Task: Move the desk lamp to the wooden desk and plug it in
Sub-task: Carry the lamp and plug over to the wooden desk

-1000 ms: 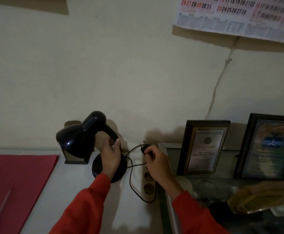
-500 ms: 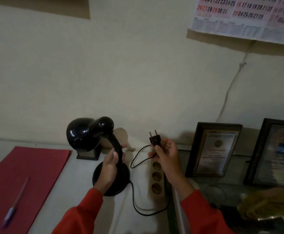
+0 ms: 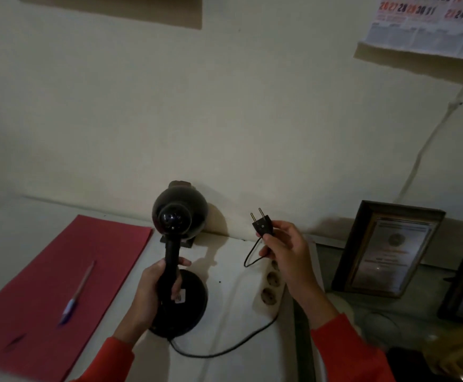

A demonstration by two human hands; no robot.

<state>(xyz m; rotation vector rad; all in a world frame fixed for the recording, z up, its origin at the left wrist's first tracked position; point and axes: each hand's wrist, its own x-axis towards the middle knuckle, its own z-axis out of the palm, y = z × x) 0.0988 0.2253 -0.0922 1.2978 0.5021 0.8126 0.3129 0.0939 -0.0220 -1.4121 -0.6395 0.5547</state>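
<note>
**Lamp in one hand, plug loose in the other: mind the cord**

From the head camera, my left hand is wrapped tight around the stem of the desk lamp. Its round base sits on, or just above, the pale tabletop; I cannot tell which. The shade points toward the wall. My right hand pinches the plug between thumb and fingers, prongs up, clear of the power strip lying just below it.

What worries me is the cord. It loops from the base across the tabletop and back up to my right hand, with slack trailing near the power strip. If I carry the lamp off without gathering that loop, I judge it could catch on the strip's edge or drag it along, or snag the framed certificate leaning against the wall to the right. The lamp looks top-heavy, so a sudden tug might twist it in my grip. The room is dim as well, so seating the prongs later may take care.

As for containers, there are none that I can make out. The red folder lies flat with a pen on top. The wooden desk I am headed for is not in view.
</note>
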